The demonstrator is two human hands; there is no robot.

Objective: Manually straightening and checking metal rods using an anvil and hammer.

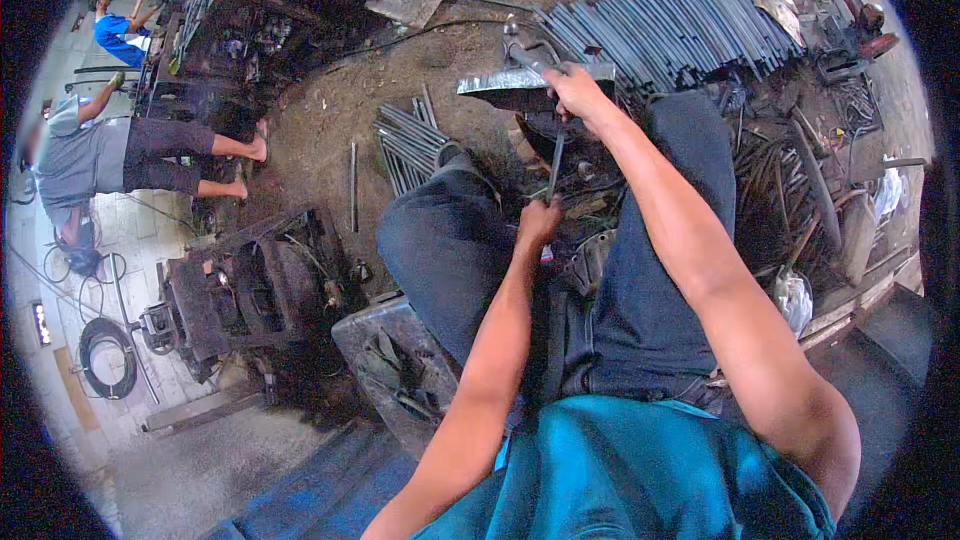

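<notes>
My left hand (540, 221) is closed round a slim metal rod (558, 165), which points away from me between my knees. Its far end reaches up beneath my right hand (580, 95), by the near edge of an anvil (490, 87) with a shiny, worn top. In my right hand is the grey handle of a hammer (528, 59), held over the anvil and slanting to the far left. The hammer's head seems to be at the far end, beyond the anvil. What lies under the right-hand fingers is hidden.
Many grey rods (680, 25) lie side by side beyond the anvil. A smaller rod pile (410, 135) is by my left foot. Dark machinery (260, 280) stands left, near a coiled hose (107, 358). Two other people (80, 155) are at far left. Scrap metal (780, 180) heaps right.
</notes>
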